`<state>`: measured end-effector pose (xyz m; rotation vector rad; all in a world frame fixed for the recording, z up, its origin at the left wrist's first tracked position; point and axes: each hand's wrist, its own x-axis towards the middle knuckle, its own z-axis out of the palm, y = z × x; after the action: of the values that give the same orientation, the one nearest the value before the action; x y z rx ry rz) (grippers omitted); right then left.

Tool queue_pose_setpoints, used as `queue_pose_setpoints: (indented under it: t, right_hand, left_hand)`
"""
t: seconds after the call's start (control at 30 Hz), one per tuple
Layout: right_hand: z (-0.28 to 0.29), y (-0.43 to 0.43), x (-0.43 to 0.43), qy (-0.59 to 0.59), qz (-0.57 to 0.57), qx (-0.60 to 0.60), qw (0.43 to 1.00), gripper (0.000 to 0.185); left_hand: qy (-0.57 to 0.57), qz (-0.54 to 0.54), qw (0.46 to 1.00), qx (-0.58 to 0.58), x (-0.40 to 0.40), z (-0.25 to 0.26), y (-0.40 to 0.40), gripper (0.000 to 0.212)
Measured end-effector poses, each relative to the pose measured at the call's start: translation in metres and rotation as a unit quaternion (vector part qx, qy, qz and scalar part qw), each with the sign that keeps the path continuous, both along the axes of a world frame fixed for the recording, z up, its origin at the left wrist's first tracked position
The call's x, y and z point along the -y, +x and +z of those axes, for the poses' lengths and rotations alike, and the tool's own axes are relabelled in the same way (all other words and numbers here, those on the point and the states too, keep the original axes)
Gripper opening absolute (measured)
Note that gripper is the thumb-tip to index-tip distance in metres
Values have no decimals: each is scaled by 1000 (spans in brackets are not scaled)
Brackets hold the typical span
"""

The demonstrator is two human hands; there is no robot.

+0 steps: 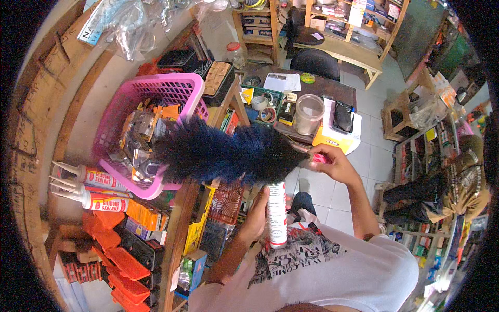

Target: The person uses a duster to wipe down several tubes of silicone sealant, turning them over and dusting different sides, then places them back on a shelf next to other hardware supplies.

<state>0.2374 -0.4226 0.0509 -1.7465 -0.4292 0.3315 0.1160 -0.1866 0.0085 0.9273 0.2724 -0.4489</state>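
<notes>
My right hand grips the pink handle of a duster with dark blue-black fluffy bristles. The bristles stretch left across the middle of the view and cover part of the basket. Below them, my left hand holds a white sealant tube close to my chest, its top end hidden behind the bristles. More silicone sealant tubes with pale nozzles lie on the shelf at the left. A pink plastic basket beside them holds packaged hardware pieces.
A wooden shelf edge runs down my left side, near orange plastic bins. Ahead, a dark table bears a clear plastic jar and papers. Black chairs stand beyond it. Stocked shelves line the right side.
</notes>
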Motion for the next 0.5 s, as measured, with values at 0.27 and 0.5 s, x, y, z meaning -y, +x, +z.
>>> queue_pose_setpoints:
  t: [0.27,0.5]
  right_hand:
    - [-5,-5,-31,-26,-31,125,991,26]
    - [-7,-14,-13,-85,-53,124,987,30]
  left_hand:
    - [-30,8,999,-11,6,-2,5,56]
    - [-54,6,999,6,2,0,12,57]
